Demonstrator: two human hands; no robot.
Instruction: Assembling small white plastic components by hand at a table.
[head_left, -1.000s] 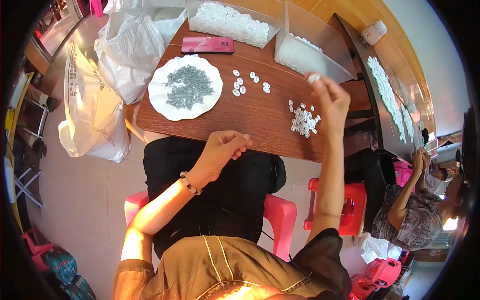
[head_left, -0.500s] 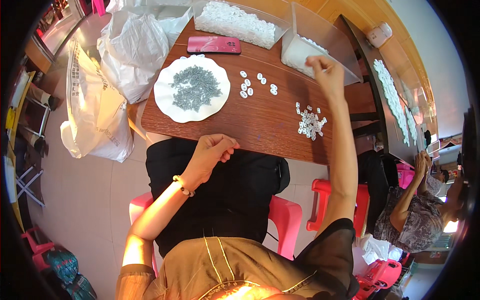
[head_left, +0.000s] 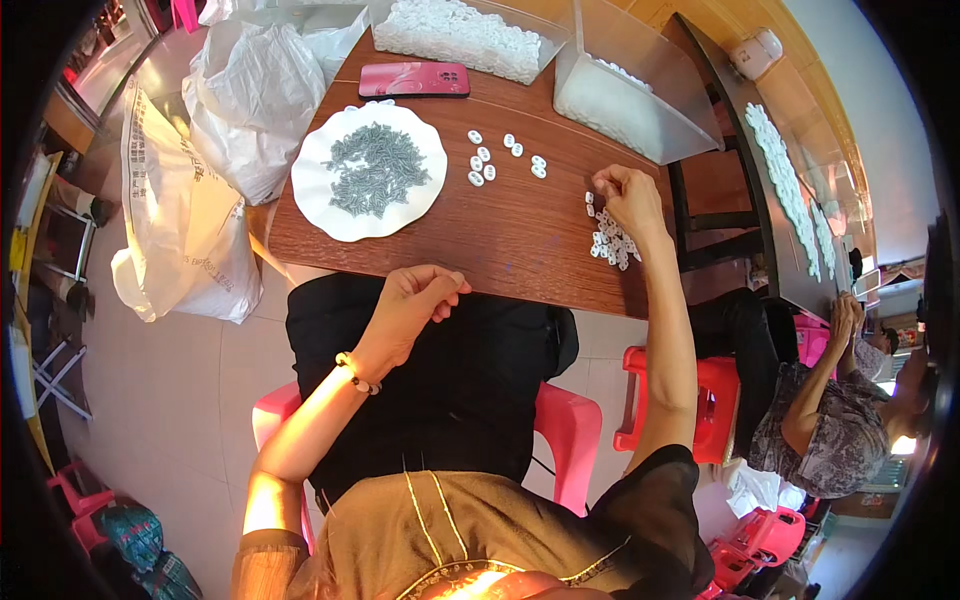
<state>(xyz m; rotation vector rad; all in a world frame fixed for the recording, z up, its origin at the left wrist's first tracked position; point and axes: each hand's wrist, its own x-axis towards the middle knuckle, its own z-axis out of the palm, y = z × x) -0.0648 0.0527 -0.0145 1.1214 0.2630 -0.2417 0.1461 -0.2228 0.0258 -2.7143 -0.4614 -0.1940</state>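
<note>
My left hand [head_left: 412, 308] is just off the near edge of the table, thumb against curled fingers. Whatever it may hold is too small to make out. Over the right side of the table, my right hand [head_left: 630, 203] has its fingertips drawn together, and I cannot see what is between them. Beneath and beside it lies a loose pile of small white plastic pieces [head_left: 608, 246]. Several white oval pieces with two dark holes [head_left: 476, 178] lie mid-table. At the left, a scalloped white plate [head_left: 308, 190] carries a heap of small grey screw-like pieces [head_left: 378, 170].
Clear bins of white pieces, one at the back [head_left: 455, 40] and one at the back right [head_left: 625, 110], border the table [head_left: 480, 235]. A pink phone [head_left: 414, 80] lies behind the plate. White sacks [head_left: 190, 220] stand left. Another person [head_left: 825, 425] sits at a dark table right.
My right hand has come back from the right-hand bin toward me, down to the pile of small white pieces. My left hand stays nearly still. The view has shifted slightly.
</note>
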